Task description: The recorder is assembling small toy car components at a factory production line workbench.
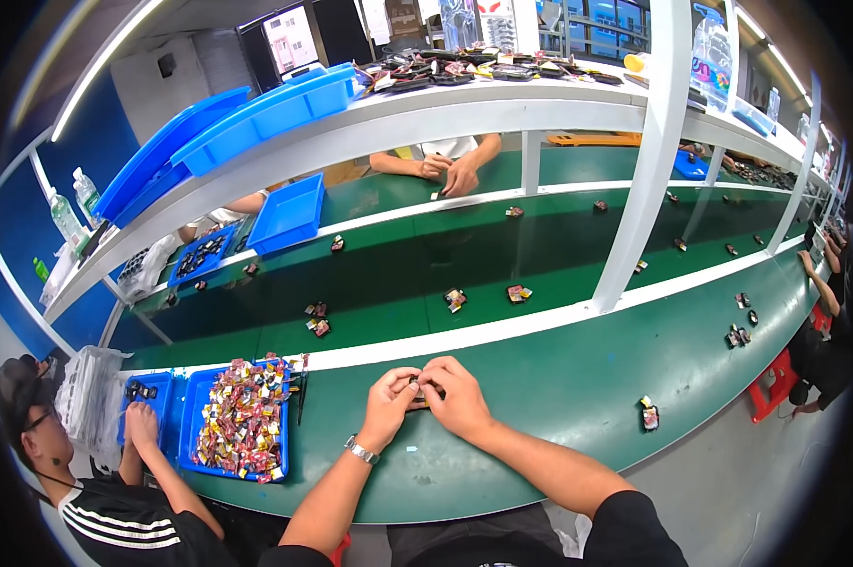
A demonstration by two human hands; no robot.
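Observation:
My left hand (390, 408) and my right hand (459, 401) meet over the green bench, fingers pinched together. Between their fingertips is a small dark part (418, 395), mostly covered, so its exact kind does not show. A watch with a metal band (361, 449) is on my left wrist. To the left of my hands stands a blue tray (188, 425) heaped with small parts (242, 416) in red, yellow, white and black. Off to the right, one similar small assembly (649, 414) lies by itself on the bench.
A green conveyor (379, 291) with scattered small assemblies runs beyond a white rail (370, 353). A white post (639, 161) rises ahead to the right. At left, a co-worker (115, 501) reaches over another blue tray (165, 386). Another person's hands (450, 172) work across the conveyor.

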